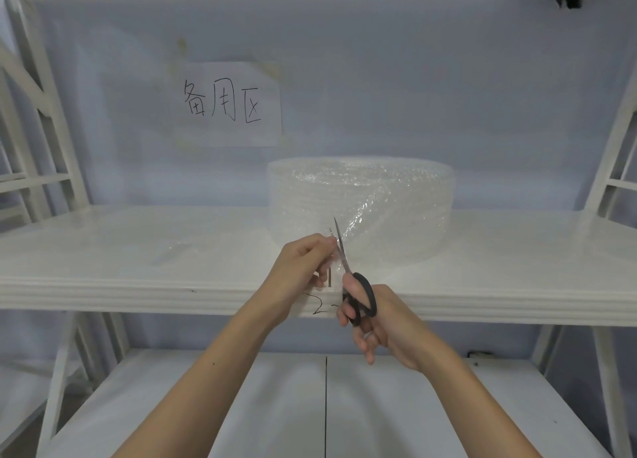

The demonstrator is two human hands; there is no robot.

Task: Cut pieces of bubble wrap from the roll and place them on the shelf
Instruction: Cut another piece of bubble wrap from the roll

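The right hand (375, 323), fingers through the black loops, grips scissors (348, 275) with blades parted toward twelve o'clock, cutting a bubble wrap sheet (339, 251) the left hand (303, 261) pinches taut, just below the roll (362, 206) on the white shelf (138, 251).

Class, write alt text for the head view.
A right hand cuts with black-handled scissors into bubble wrap pinched by the left hand, before a roll on a white shelf.
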